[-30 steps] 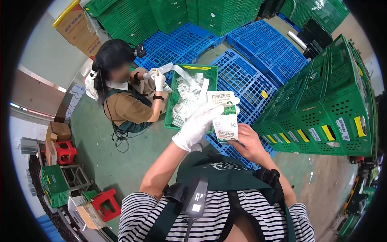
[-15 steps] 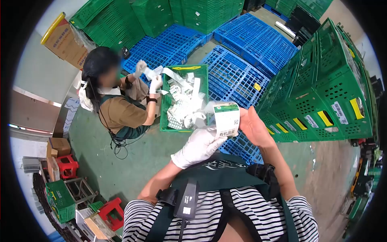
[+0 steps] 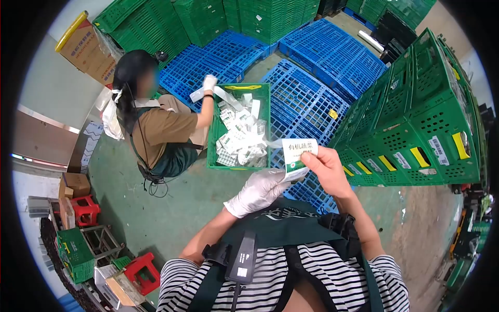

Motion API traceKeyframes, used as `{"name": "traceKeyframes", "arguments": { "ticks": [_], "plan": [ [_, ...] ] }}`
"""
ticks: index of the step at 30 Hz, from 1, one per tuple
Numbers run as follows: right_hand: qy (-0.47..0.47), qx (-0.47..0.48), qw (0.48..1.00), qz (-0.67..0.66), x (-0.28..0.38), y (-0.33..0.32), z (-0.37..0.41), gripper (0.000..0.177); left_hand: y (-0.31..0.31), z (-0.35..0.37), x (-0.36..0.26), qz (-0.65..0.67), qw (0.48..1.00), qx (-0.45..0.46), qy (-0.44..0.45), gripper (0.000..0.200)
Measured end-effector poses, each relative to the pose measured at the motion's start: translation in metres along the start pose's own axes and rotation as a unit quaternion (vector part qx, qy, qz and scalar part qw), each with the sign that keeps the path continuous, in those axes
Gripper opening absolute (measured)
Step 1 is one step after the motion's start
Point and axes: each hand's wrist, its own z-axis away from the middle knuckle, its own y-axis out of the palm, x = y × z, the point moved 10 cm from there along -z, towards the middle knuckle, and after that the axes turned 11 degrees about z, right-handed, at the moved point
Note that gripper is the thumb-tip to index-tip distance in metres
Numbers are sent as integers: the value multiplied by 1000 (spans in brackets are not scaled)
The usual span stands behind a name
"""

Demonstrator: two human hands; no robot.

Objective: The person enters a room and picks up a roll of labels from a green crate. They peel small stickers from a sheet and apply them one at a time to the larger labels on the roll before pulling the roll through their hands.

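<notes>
A white and green printed label is in front of me, with a pale strip trailing from its left edge toward the crate. My bare right hand pinches the label's right side between thumb and fingers. My left hand, in a white glove, is closed at the label's lower left corner; its fingertips are partly hidden. Beyond it, a green crate holds a heap of loose labels and strips. A co-worker crouches left of the crate, a gloved hand by a white strip.
Blue plastic pallets lie behind and beside the crate. Tall stacks of green crates stand at right, with more at the back. Red stools and a cardboard box are at lower left.
My right hand has gone from open and flat to pinching the label, which has turned over end for end. The co-worker's hand has moved up and right, near the crate's corner.
</notes>
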Motion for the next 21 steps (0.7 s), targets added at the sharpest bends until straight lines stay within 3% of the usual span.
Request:
{"name": "traceKeyframes", "arguments": {
  "ticks": [2, 3, 4, 7, 8, 11, 13, 16, 21],
  "plan": [
    [-6, 10, 1000, 5, 1, 0, 1, 24, 11, 3, 8, 88, 995, 52, -14, 43],
    [-71, 34, 993, 87, 14, 3, 3, 23, 24, 8, 20, 256, 953, 121, -112, 58],
    [-136, 59, 975, 167, 25, 9, 7, 21, 20, 10, 16, 324, 930, 134, -113, 75],
    [-159, 97, 963, 193, 18, 16, 14, 19, 3, -5, 7, 522, 843, 78, -102, 102],
    [-170, 107, 958, 204, 17, 19, 16, 19, -12, -15, 2, 535, 843, 45, -40, 93],
    [-182, 105, 951, 229, 16, 21, 17, 18, -28, -26, 11, 481, 874, -34, -56, 82],
    [-188, 100, 949, 233, 11, 20, 19, 18, -36, -29, 1, 532, 844, -73, -2, 45],
    [-183, 93, 949, 239, 3, 18, 20, 17, -41, -25, 26, 502, 855, -122, -45, 60],
    [-169, 87, 943, 274, -9, 18, 23, 21, -52, -26, 19, 495, 848, -184, -44, 45]
  ]
}}
